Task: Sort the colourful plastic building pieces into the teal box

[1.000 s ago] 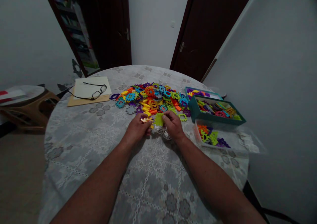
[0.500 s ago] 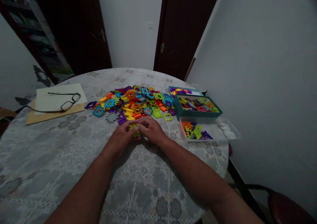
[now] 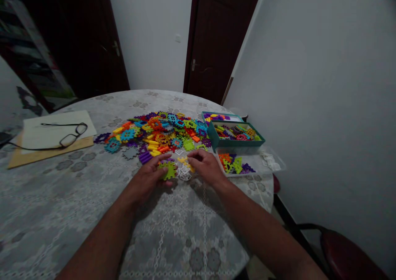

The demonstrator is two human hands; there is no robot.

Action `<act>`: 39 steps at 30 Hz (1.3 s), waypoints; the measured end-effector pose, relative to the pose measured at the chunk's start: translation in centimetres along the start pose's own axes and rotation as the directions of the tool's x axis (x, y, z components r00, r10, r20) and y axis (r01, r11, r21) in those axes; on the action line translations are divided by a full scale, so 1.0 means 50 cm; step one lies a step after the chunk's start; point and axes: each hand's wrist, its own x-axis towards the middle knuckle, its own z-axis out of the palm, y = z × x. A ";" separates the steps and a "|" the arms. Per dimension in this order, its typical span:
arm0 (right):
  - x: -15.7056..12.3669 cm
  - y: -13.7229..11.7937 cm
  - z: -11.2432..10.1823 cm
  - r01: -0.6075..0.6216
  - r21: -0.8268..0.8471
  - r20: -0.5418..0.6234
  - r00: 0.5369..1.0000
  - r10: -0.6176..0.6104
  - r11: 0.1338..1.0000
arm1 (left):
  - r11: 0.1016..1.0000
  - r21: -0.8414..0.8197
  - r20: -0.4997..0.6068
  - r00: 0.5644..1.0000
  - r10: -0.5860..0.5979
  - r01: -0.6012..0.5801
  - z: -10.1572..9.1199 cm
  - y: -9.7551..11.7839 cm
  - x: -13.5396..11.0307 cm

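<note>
My left hand (image 3: 147,177) rests on the round table (image 3: 93,197) with its fingers closed on a lime-green toothed building piece (image 3: 169,169). My right hand (image 3: 206,166) lies just to the right, fingers curled over a small yellow piece (image 3: 185,161). Between the two hands lie white lattice pieces (image 3: 185,173). Just beyond the hands spreads a heap of colourful interlocking pieces (image 3: 161,132) in orange, blue, purple, yellow and green.
A teal box (image 3: 236,135) full of pieces stands at the right, with a clear tray (image 3: 236,164) of pieces in front of it. Glasses (image 3: 69,136) lie on papers at the left. Dark doors stand behind; a red chair (image 3: 349,255) is at lower right.
The view has swung to the right and down. My hands have drawn apart: the left now holds the green piece by itself, and the white pieces show between them.
</note>
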 end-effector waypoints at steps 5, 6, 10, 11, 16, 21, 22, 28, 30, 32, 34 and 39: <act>-0.031 -0.013 -0.158 0.194 -0.430 -0.201 0.932 -0.303 0.882 | 0.999 0.000 -0.188 0.981 0.051 -0.051 -0.023 -0.013 0.021; -0.033 -0.009 -0.185 0.181 -0.501 -0.234 0.913 -0.333 0.846 | 0.999 0.002 -0.216 0.975 0.052 -0.053 -0.027 -0.016 0.025; -0.042 0.024 -0.252 0.079 -0.679 -0.270 0.897 -0.349 0.730 | 0.998 0.023 -0.226 0.972 0.055 -0.052 -0.037 -0.024 0.033; -0.043 0.035 -0.260 0.062 -0.702 -0.258 0.906 -0.335 0.709 | 0.998 0.028 -0.219 0.974 0.056 -0.052 -0.037 -0.026 0.033; -0.029 0.056 -0.282 0.050 -0.764 -0.204 0.927 -0.315 0.643 | 0.998 0.039 -0.229 0.972 0.055 -0.047 -0.032 -0.025 0.030; 0.016 0.026 -0.287 0.046 -0.774 -0.236 0.904 -0.355 0.631 | 0.996 0.082 -0.237 0.970 0.051 -0.032 -0.028 -0.021 0.027; 0.022 0.019 -0.281 0.043 -0.767 -0.228 0.914 -0.334 0.641 | 0.996 0.087 -0.239 0.970 0.053 -0.033 -0.028 -0.020 0.026; 0.033 -0.003 -0.179 0.165 -0.743 0.051 0.980 -0.191 0.648 | 0.996 0.064 -0.265 0.962 0.072 -0.057 -0.023 -0.015 0.020; 0.039 0.000 -0.132 0.190 -0.765 0.114 0.980 -0.161 0.615 | 0.998 0.042 -0.279 0.959 0.056 -0.046 -0.019 -0.013 0.019; 0.050 0.010 -0.086 0.155 -0.816 0.123 0.988 -0.094 0.557 | 0.999 -0.003 -0.303 0.952 0.031 -0.033 -0.017 -0.012 0.020; 0.063 0.025 -0.050 0.064 -0.876 0.068 0.998 -0.010 0.478 | 0.997 -0.072 -0.328 0.945 -0.003 -0.022 -0.016 -0.013 0.021; 0.089 0.067 -0.011 -0.126 -0.939 -0.106 0.991 0.077 0.321 | 0.976 -0.214 -0.331 0.943 -0.044 -0.029 -0.023 -0.016 0.027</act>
